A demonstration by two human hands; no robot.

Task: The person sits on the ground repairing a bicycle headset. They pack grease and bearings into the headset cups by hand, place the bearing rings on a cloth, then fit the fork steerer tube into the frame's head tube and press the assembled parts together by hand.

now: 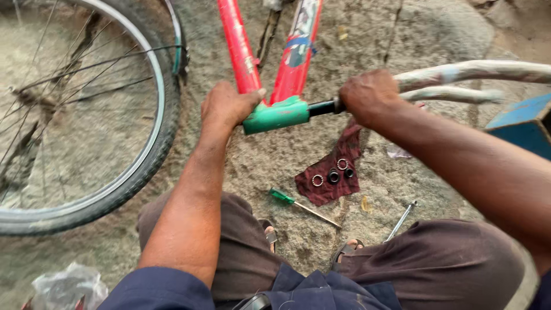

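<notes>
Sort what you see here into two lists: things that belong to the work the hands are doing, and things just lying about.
In the work:
left hand gripping the red frame tubes
green head tube
right hand on the black stem
rings on the maroon cloth

Lying about:
green-handled screwdriver
metal tool
bicycle wheel
plastic bag
blue box

A wheel point(86, 115) with a black tyre and thin spokes fills the left side, lying over the stony ground point(447, 34). A dark red rag point(333, 172) lies flat on the ground, carrying three small rings point(334, 175) (two silver, one black). Just beside it lies a green-handled screwdriver point(303, 207), a metal tool point(402, 221) further right. A blue box point(525, 123) sits at the right edge; a crumpled plastic bag point(66, 287) lies bottom left.
</notes>
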